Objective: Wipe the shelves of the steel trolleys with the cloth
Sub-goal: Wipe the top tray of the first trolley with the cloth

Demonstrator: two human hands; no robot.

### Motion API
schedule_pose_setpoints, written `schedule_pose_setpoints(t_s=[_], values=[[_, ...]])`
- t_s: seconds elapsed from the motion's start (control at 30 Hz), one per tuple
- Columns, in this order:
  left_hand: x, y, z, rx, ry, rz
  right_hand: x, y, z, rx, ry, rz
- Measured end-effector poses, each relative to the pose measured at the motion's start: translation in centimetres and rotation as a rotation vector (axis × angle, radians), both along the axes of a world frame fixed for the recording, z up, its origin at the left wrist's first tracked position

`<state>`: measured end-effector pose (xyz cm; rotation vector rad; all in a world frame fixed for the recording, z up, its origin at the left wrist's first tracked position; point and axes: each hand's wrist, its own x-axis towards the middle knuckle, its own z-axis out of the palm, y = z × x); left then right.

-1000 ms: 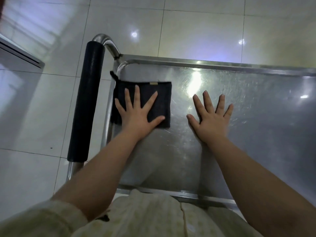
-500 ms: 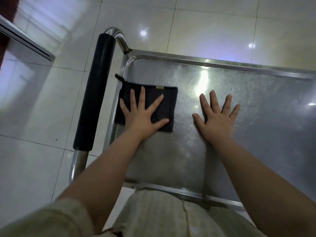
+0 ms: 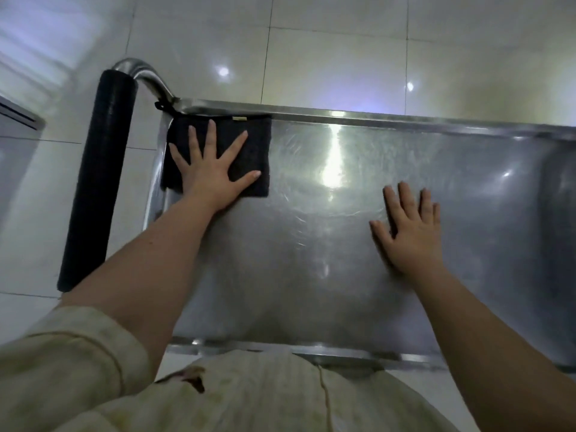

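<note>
A steel trolley's top shelf (image 3: 311,260) fills the middle of the head view, with a raised rim all round. A dark folded cloth (image 3: 252,141) lies in the shelf's far left corner, against the far rim. My left hand (image 3: 212,169) presses flat on the cloth with fingers spread. My right hand (image 3: 408,226) rests flat on the bare steel to the right, fingers straight, holding nothing.
The trolley's push handle (image 3: 99,182), wrapped in black foam, runs along the left side, outside the shelf. Glossy white floor tiles (image 3: 343,51) surround the trolley. My light shirt (image 3: 249,397) touches the near rim.
My left hand has pushed the cloth away from me into the far left corner. My right hand has slid to the right along the shelf.
</note>
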<state>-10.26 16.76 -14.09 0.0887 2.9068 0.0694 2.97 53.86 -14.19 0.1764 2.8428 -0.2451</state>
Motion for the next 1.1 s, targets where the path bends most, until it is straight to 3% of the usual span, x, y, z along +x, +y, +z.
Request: schedule_pose_setpoints(t_s=[0.13,0.33,0.47,0.57,0.67,0.77,0.87,0.97,1.1], values=[[0.4,4.2,-0.4,0.026,0.015,0.014,3.3,4.8,-0.3,0.038,-0.026,-0.025],[1.9,19.8,-0.2,0.028,-0.018,-0.116,3.6,5.4,-0.5,0.031,-0.011,-0.029],[3.6,27.8,0.5,0.056,-0.104,-0.145,3.3,6.3,0.5,-0.171,0.086,-0.13],[3.4,27.1,1.1,0.174,-0.094,-0.144,2.0,6.5,1.8,-0.316,0.18,-0.247],[2.7,21.5,1.6,0.17,0.007,-0.061,-1.9,4.1,2.6,-0.236,0.221,-0.136],[2.2,15.7,1.5,0.09,-0.027,0.067,-7.2,-1.1,2.4,-0.108,0.164,0.056],[1.9,14.7,1.0,0.041,-0.024,0.013,-9.9,-4.5,1.0,0.004,0.05,0.088],[1.2,17.3,0.7,0.037,0.022,-0.037,-10.3,-2.7,-0.1,0.001,0.004,0.073],[0.9,21.8,0.0,0.114,-0.013,-0.064,-11.0,6.2,-0.1,0.043,0.01,0.02]])
